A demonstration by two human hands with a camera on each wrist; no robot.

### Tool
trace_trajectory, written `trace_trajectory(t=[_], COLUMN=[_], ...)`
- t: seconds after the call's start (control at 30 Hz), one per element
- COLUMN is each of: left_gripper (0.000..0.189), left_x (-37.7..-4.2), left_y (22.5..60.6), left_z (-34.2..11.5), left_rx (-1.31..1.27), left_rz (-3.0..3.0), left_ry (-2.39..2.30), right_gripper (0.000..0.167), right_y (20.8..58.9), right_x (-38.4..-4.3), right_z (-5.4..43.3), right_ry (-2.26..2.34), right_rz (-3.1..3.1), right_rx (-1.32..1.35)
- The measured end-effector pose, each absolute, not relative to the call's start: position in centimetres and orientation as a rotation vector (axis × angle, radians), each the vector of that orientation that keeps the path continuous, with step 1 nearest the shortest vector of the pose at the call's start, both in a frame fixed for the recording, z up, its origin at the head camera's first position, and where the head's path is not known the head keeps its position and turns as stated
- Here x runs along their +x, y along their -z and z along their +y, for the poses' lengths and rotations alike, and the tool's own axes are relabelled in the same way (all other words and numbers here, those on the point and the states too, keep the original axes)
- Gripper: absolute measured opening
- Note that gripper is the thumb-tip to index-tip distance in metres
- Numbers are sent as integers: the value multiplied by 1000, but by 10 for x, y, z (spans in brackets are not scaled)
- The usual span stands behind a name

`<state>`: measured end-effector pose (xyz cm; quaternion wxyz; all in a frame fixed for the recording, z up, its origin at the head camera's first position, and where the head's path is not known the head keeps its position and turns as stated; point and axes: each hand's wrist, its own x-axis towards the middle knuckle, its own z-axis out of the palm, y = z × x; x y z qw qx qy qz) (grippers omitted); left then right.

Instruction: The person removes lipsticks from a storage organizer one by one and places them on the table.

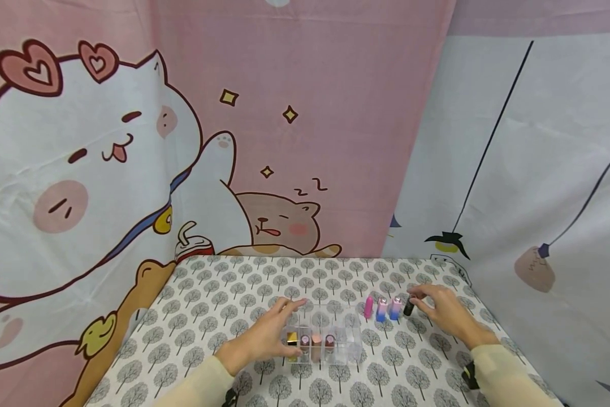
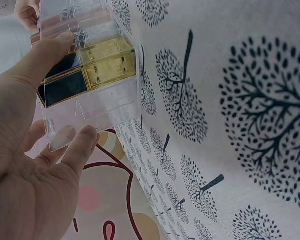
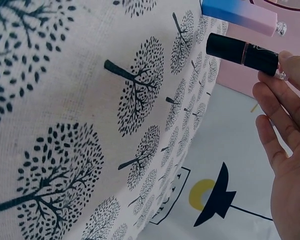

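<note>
My left hand [image 1: 264, 333] grips the left end of a clear plastic lipstick organizer [image 1: 353, 351], thumb on the near side and fingers at the far side. Several lipsticks stand in its left compartments, among them one in a gold and black case [image 2: 107, 70] under the thumb in the left wrist view. To the right, a black lipstick [image 3: 240, 52] is pinched by its top between the thumb and fingertips of my right hand [image 1: 447, 311]. That lipstick is upright at the right end of a short row on the tablecloth.
Left of the black lipstick stand two blue and pink lipsticks [image 1: 395, 308] and a bright pink one [image 1: 368, 307]. The tablecloth [image 1: 320, 390] has a tree print. Cartoon-printed curtains [image 1: 345, 141] hang behind the table and at its sides.
</note>
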<state>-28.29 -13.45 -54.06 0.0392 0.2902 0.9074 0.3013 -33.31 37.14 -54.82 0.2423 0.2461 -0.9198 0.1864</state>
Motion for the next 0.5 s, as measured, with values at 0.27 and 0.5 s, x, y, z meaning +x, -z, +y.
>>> trace_trajectory(t=[0.27,0.5], left_gripper=[125,125], left_x=[-281,-281], left_y=[540,539], left_z=[-135,-134], left_rx=[883,882], left_rz=[2792,2795], left_ry=[-930,-931], right_gripper=[25,25], right_y=[549,552], right_x=[-334,-336], right_z=[371,371], right_ry=[-571,-582], right_rz=[-2609,-2594], right_rx=[630,646])
